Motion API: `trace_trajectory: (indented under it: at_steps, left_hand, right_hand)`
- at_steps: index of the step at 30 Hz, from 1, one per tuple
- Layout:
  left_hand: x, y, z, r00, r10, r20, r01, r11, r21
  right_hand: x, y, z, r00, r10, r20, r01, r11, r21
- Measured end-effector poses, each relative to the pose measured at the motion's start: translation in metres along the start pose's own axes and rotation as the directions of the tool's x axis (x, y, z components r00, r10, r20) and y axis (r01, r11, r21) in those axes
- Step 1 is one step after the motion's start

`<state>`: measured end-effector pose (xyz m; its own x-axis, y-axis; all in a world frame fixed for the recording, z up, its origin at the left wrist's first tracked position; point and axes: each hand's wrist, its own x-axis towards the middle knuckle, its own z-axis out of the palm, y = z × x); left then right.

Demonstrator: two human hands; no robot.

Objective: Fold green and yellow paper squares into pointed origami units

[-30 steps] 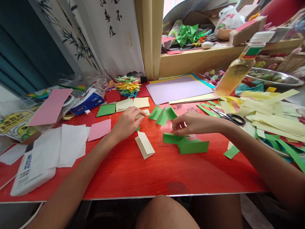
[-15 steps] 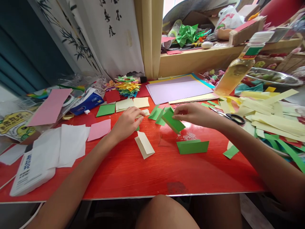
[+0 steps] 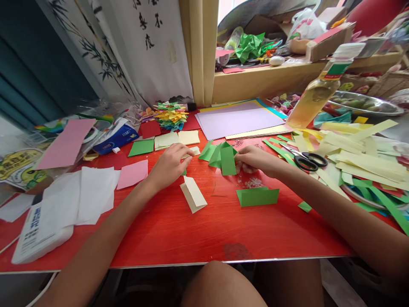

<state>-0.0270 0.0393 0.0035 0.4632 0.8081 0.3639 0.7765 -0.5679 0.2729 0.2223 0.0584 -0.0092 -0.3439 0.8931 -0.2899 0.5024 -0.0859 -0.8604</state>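
My right hand (image 3: pixel 252 160) pinches the edge of a green folded paper (image 3: pixel 228 160), which stands beside other green folded papers (image 3: pixel 207 151) at mid-table. My left hand (image 3: pixel 175 164) rests over the table with its fingers bent together at a small cream paper (image 3: pixel 195 151); what lies beneath the palm is mostly hidden, though a bit of green shows. A cream folded paper (image 3: pixel 193 195) lies in front of my left hand. Nearer me than my right hand is another green folded paper (image 3: pixel 257 197).
Black-handled scissors (image 3: pixel 309 161) lie right of my right wrist, beside a heap of paper strips (image 3: pixel 367 157). A bottle (image 3: pixel 315 94) stands behind them. Lilac sheets (image 3: pixel 239 119) lie at the back; pink paper (image 3: pixel 133 174) and a white box (image 3: pixel 41 230) are at left.
My right hand has moved slightly down, and the green paper in it has turned from slanted to upright, closer to the other green papers. The left hand is where it was.
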Motion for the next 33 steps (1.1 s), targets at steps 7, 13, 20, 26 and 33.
trace_trajectory:
  at_steps: [7, 13, 20, 26, 33]
  left_hand:
    - [0.0, 0.0, -0.001, 1.0, 0.0, 0.01, 0.001, 1.0, -0.003]
    - [-0.001, 0.0, 0.0, 1.0, 0.006, 0.015, -0.006, 1.0, 0.001]
    - [-0.001, -0.002, 0.0, 1.0, 0.018, 0.013, -0.018, 1.0, -0.001]
    - [-0.001, -0.002, 0.001, 1.0, 0.018, 0.016, -0.018, 1.0, -0.004]
    - [-0.001, -0.002, 0.0, 1.0, 0.02, 0.02, -0.02, 1.0, -0.003]
  right_hand:
    - [0.001, -0.001, -0.003, 0.997, 0.036, 0.07, -0.04, 0.997, 0.06]
    - [0.0, 0.0, 0.001, 1.0, -0.007, -0.015, 0.006, 0.995, -0.1]
    - [0.0, 0.0, 0.006, 0.971, -0.183, -0.155, 0.081, 0.857, -0.509]
    - [0.006, 0.005, 0.008, 0.941, -0.258, -0.219, 0.08, 0.799, -0.596]
    - [-0.003, -0.006, 0.009, 0.852, -0.37, -0.371, 0.1, 0.81, -0.578]
